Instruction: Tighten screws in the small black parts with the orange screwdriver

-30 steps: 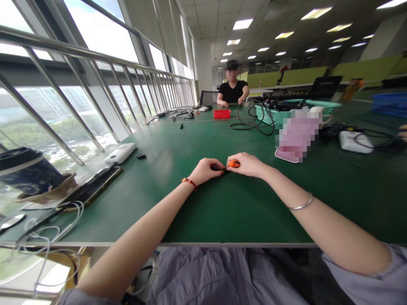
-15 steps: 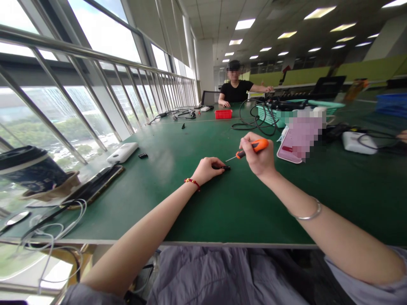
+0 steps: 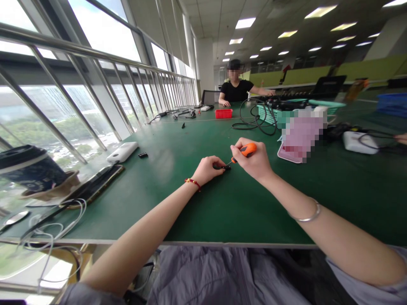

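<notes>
My left hand (image 3: pixel 208 169) rests on the green table, its fingers closed on a small black part (image 3: pixel 226 167) lying on the tabletop. The part's exact kind is too small to make out. My right hand (image 3: pixel 254 159) grips an orange and black screwdriver (image 3: pixel 248 149) by its handle. The thin metal shaft slants down to the left, and its tip meets or nearly meets the black part beside my left fingertips.
Left of my hands lie another small black piece (image 3: pixel 143 155), a white power bank (image 3: pixel 123 152), a phone (image 3: pixel 95 186) and a paper cup (image 3: pixel 28 169). Beyond are a red tray (image 3: pixel 223 114), a teal basket (image 3: pixel 267 115) with cables, a pink phone (image 3: pixel 299 140) and a seated person (image 3: pixel 235 91).
My right hand has moved left and slightly down with the screwdriver, bringing its tip to the small black part. My left hand has stayed almost in place.
</notes>
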Motion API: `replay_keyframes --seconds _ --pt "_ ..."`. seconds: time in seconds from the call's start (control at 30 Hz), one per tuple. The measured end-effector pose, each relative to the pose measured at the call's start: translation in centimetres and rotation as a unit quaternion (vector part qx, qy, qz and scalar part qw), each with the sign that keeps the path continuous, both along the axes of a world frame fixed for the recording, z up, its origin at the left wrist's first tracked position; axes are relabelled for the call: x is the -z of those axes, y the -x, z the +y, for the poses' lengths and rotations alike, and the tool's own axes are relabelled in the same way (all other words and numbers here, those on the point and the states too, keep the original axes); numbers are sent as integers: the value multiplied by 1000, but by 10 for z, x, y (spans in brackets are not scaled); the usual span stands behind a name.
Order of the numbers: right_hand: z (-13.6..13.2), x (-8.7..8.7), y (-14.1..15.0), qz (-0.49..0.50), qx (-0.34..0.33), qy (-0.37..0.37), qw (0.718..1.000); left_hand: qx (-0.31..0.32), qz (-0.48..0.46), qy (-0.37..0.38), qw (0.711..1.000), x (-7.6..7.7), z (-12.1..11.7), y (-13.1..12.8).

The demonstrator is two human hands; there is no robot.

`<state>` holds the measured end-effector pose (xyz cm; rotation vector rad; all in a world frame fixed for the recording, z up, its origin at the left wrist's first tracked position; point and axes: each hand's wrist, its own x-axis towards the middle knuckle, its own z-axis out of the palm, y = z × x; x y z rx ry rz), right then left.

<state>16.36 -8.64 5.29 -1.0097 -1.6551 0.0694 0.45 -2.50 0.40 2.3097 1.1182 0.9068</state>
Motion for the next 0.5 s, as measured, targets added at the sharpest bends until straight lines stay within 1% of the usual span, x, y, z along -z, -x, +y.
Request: replay_keyframes --seconds 0.37,0.5 --pt "2 3 0 -20 20 40 999 5 -5 6 1000 1 2 0" --pt "1 2 1 -20 22 37 999 9 -9 8 1000 2 3 0"
